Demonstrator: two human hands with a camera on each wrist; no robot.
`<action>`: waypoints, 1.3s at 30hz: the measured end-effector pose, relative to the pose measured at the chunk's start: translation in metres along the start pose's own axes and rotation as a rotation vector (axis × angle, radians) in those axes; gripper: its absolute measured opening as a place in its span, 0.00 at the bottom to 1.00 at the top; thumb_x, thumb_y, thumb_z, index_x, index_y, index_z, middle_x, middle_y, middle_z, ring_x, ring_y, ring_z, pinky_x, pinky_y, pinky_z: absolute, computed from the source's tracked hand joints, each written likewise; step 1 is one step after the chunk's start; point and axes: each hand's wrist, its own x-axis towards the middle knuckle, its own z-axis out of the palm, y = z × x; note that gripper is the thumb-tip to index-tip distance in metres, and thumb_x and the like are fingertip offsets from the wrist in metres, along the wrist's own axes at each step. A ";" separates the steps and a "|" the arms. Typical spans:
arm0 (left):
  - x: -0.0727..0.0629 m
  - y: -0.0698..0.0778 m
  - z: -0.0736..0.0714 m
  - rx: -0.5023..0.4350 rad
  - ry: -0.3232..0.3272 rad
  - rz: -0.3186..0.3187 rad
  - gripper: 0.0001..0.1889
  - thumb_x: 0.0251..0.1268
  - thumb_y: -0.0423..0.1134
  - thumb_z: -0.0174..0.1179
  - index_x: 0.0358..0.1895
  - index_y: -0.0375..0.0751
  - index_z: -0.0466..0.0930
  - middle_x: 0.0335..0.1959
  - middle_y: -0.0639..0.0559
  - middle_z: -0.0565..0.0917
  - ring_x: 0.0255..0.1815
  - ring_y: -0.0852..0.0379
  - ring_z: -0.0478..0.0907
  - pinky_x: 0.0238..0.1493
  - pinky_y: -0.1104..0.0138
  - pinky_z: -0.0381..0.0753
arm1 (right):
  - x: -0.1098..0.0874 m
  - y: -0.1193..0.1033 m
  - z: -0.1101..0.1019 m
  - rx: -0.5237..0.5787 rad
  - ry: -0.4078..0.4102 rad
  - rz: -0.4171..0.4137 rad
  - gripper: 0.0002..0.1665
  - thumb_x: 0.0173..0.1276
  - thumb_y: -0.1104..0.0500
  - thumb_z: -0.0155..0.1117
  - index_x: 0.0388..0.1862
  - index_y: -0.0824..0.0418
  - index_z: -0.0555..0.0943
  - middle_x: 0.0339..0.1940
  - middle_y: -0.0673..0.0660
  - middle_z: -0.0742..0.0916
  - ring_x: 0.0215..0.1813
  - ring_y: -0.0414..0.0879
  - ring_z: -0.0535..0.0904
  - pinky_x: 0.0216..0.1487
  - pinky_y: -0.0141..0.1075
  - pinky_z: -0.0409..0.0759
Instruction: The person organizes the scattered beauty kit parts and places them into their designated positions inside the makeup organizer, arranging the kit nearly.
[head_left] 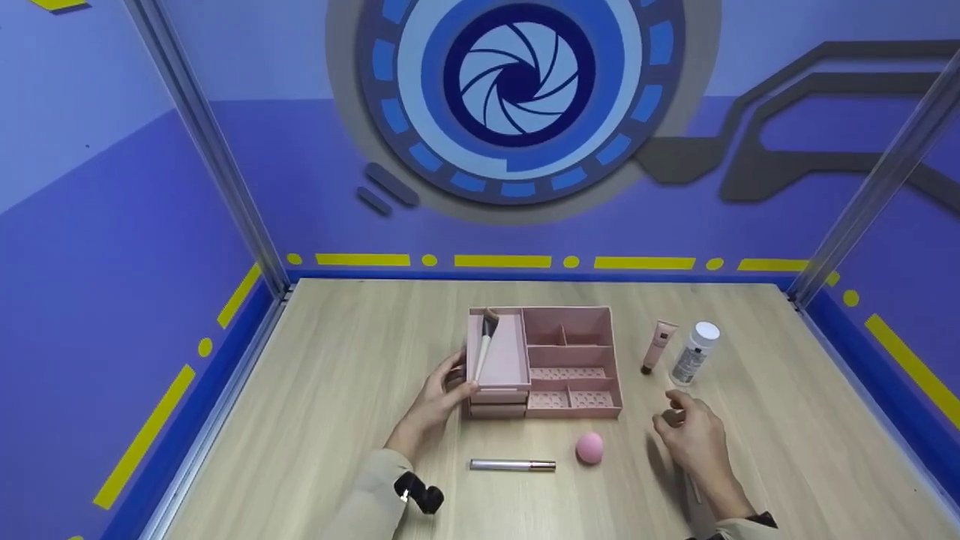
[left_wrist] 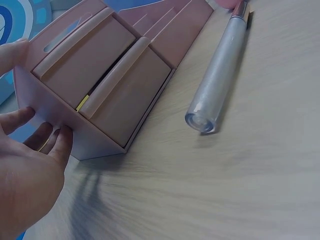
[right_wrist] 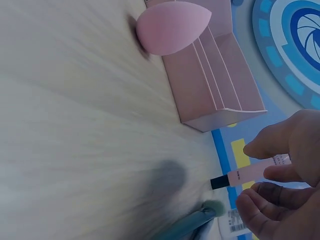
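A pink makeup organizer [head_left: 571, 364] stands on the table, with drawers at its left and compartments at its right. My left hand [head_left: 435, 401] holds its left front corner, the thumb at the front top edge and the fingers against the side wall. On the organizer's flat top lies a makeup brush [head_left: 486, 341]. My right hand [head_left: 694, 435] hovers right of the organizer, fingers loosely bent, thumb apart from them, nothing visibly held. Just beyond it stand a pink tube [head_left: 659, 346] with a black cap and a white-capped bottle [head_left: 694, 354].
A pink makeup sponge [head_left: 589, 448] and a silver cosmetic tube [head_left: 512, 465] lie in front of the organizer. Below my right hand, a bluish slender item [right_wrist: 192, 222] is partly visible; its kind is unclear. Blue walls enclose the wooden table [head_left: 360, 322].
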 end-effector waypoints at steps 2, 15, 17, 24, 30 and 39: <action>0.001 -0.001 -0.001 0.020 -0.002 0.003 0.39 0.65 0.31 0.59 0.74 0.28 0.49 0.71 0.31 0.59 0.67 0.43 0.63 0.64 0.67 0.72 | -0.002 0.002 0.001 -0.015 -0.007 0.018 0.29 0.58 0.60 0.67 0.59 0.69 0.76 0.48 0.69 0.83 0.45 0.60 0.83 0.44 0.53 0.82; 0.002 -0.002 -0.001 0.031 -0.004 0.022 0.38 0.65 0.29 0.59 0.74 0.27 0.50 0.70 0.30 0.60 0.66 0.42 0.64 0.60 0.70 0.74 | -0.007 0.012 0.003 -0.055 -0.029 0.042 0.30 0.58 0.60 0.68 0.58 0.70 0.75 0.47 0.70 0.82 0.44 0.60 0.83 0.45 0.54 0.81; 0.002 -0.002 0.000 0.007 -0.003 0.009 0.38 0.64 0.30 0.59 0.74 0.28 0.50 0.70 0.31 0.60 0.66 0.44 0.64 0.60 0.70 0.74 | -0.008 0.013 0.004 -0.060 -0.025 0.038 0.30 0.57 0.61 0.67 0.58 0.70 0.75 0.47 0.71 0.82 0.45 0.61 0.83 0.46 0.55 0.81; 0.002 -0.003 0.001 -0.026 0.009 0.002 0.38 0.63 0.29 0.59 0.74 0.28 0.51 0.69 0.31 0.60 0.65 0.45 0.64 0.60 0.68 0.74 | -0.009 0.018 0.004 -0.083 -0.054 0.049 0.30 0.55 0.62 0.68 0.58 0.71 0.76 0.47 0.71 0.82 0.44 0.60 0.82 0.46 0.56 0.80; 0.002 -0.004 0.002 -0.041 0.019 -0.005 0.39 0.62 0.28 0.60 0.74 0.28 0.51 0.70 0.31 0.60 0.65 0.45 0.65 0.61 0.67 0.74 | -0.007 0.017 0.003 -0.136 -0.146 0.073 0.27 0.55 0.64 0.67 0.55 0.72 0.78 0.43 0.68 0.85 0.42 0.57 0.82 0.41 0.52 0.81; 0.001 -0.004 0.001 -0.033 0.023 -0.008 0.40 0.62 0.30 0.61 0.74 0.28 0.50 0.69 0.31 0.61 0.66 0.44 0.65 0.63 0.67 0.73 | -0.001 0.012 0.002 -0.276 -0.215 -0.011 0.21 0.54 0.67 0.65 0.49 0.70 0.83 0.44 0.71 0.86 0.34 0.53 0.79 0.37 0.55 0.80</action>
